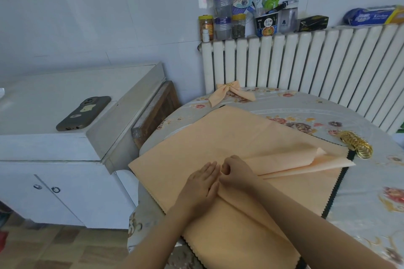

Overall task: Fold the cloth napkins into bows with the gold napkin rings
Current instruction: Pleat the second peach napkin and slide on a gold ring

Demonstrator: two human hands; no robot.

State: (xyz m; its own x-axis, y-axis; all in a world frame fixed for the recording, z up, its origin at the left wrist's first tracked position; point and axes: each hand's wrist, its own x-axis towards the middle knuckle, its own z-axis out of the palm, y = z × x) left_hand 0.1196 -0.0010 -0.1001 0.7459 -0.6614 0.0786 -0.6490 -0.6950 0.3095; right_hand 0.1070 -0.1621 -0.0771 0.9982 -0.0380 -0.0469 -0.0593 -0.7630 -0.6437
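A stack of peach cloth napkins [218, 137] lies flat on the round table [306, 105]. The top napkin [301, 162] is partly folded, its pointed flap reaching right. My left hand [202, 185] presses flat on the cloth with straight fingers. Beside it, my right hand [235, 171] has its fingers curled around the gathered fold of the top napkin. A pile of gold napkin rings [356, 143] sits at the right edge of the stack. A finished peach bow [231, 93] with a gold ring lies at the table's far side.
A white radiator [306, 61] runs behind the table, with jars, bottles and boxes [251, 19] on its shelf. A white cabinet [65, 116] stands to the left with a phone [84, 112] on top. A flowered tablecloth covers the table.
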